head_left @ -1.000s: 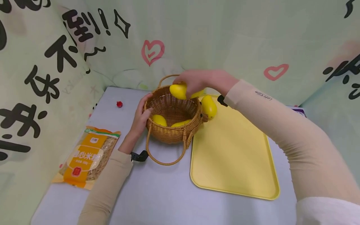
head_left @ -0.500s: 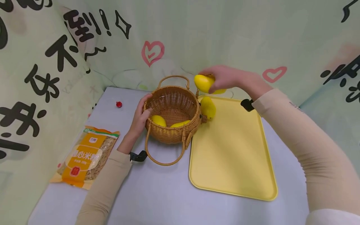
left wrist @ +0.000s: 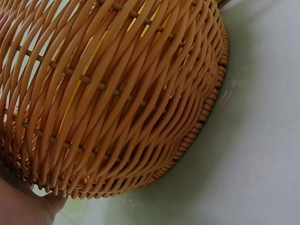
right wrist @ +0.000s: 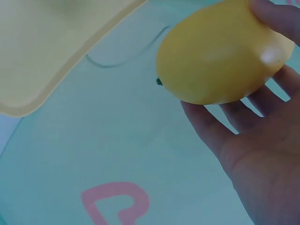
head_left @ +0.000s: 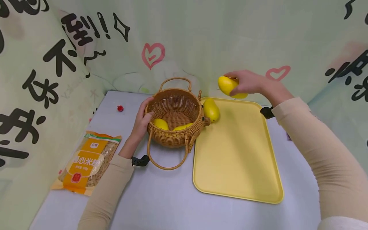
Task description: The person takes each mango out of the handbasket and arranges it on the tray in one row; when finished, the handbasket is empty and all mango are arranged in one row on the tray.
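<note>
In the head view my right hand (head_left: 248, 83) grips a yellow mango (head_left: 228, 84) above the far edge of the yellow tray (head_left: 235, 153). The right wrist view shows this mango (right wrist: 220, 56) between thumb and fingers, a small dark stem at one end. My left hand (head_left: 142, 118) holds the left rim of a wicker basket (head_left: 178, 139), thumb over the edge. Inside the basket lie two yellow fruits, one at the left (head_left: 161, 124) and one partly hidden by the front rim (head_left: 182, 127). Another mango (head_left: 211, 110) rests on the tray's far left corner, beside the basket.
An orange bag of dry food (head_left: 89, 161) lies on the table's left side. A small red object (head_left: 120, 108) sits near the back left. One basket handle (head_left: 168, 167) hangs down in front; the other stands up behind. A printed curtain (head_left: 218, 38) closes off the back.
My right hand has carried the mango from over the basket rightward to above the tray's far side. My left hand stays on the basket rim.
</note>
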The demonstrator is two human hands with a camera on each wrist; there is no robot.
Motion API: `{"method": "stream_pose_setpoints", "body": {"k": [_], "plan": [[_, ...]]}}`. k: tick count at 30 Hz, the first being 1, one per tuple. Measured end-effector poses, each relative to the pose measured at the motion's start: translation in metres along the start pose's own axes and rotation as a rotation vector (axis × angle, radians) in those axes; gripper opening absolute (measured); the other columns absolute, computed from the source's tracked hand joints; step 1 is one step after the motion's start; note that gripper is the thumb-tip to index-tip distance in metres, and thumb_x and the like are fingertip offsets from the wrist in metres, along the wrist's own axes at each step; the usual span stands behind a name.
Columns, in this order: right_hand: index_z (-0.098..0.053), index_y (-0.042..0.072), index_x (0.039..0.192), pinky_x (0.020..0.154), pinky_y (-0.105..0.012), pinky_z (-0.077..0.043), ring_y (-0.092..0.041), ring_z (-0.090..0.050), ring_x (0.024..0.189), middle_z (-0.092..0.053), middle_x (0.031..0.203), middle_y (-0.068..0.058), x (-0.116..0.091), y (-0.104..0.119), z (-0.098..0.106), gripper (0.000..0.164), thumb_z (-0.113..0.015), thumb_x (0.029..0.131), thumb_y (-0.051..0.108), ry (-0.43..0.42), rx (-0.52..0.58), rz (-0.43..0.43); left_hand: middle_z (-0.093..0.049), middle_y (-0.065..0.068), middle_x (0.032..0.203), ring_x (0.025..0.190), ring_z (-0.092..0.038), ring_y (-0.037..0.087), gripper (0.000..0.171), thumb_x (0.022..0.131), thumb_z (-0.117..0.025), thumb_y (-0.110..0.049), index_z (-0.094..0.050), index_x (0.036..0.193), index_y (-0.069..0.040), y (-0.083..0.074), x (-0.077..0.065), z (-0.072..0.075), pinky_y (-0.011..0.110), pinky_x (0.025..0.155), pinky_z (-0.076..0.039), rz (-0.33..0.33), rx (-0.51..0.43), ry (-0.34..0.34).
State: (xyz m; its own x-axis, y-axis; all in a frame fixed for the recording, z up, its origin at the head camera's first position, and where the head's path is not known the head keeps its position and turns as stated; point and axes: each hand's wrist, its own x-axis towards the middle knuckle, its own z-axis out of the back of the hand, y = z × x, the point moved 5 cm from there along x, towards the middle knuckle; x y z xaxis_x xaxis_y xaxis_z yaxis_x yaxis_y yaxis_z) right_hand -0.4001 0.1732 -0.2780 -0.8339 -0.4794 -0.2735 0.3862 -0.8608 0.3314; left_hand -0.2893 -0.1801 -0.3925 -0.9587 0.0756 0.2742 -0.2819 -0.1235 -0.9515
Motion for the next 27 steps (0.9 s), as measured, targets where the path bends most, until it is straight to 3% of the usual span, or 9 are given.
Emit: {"method": "stream_pose_setpoints", "body": {"k": [9, 15, 27], "plan": [[-0.042, 0.013, 0.150, 0.092, -0.048, -0.042, -0.032, -0.050, 0.111, -0.051, 0.144, -0.017, -0.008, -0.024, -0.007, 0.070, -0.068, 0.086, 0.019, -0.065, 0.048, -0.035, -0.030, 0.011, 0.161, 0.151, -0.025, 0.026, 0.058, 0.095, -0.041, -0.005, -0.034, 0.152, -0.004, 0.000, -0.001, 0.000, 0.048, 0.124, -0.020, 0.008, 0.000, -0.001], [-0.042, 0.009, 0.150, 0.097, -0.052, -0.042, -0.035, -0.050, 0.113, -0.051, 0.143, -0.020, -0.008, -0.039, -0.021, 0.070, -0.068, 0.086, 0.019, -0.075, 0.074, -0.047, -0.029, 0.011, 0.162, 0.151, -0.024, 0.026, 0.058, 0.095, -0.040, -0.006, -0.034, 0.152, -0.004, 0.000, -0.001, -0.001, 0.049, 0.123, -0.020, 0.008, 0.010, -0.001], [-0.039, 0.009, 0.151, 0.095, -0.051, -0.045, -0.035, -0.053, 0.110, -0.049, 0.143, -0.021, -0.006, -0.051, -0.037, 0.070, -0.068, 0.088, 0.023, -0.110, 0.122, -0.075, -0.029, 0.011, 0.162, 0.151, -0.023, 0.026, 0.058, 0.095, -0.040, -0.007, -0.034, 0.152, -0.005, 0.001, -0.001, -0.001, 0.049, 0.124, -0.020, 0.015, 0.008, -0.002]]}}
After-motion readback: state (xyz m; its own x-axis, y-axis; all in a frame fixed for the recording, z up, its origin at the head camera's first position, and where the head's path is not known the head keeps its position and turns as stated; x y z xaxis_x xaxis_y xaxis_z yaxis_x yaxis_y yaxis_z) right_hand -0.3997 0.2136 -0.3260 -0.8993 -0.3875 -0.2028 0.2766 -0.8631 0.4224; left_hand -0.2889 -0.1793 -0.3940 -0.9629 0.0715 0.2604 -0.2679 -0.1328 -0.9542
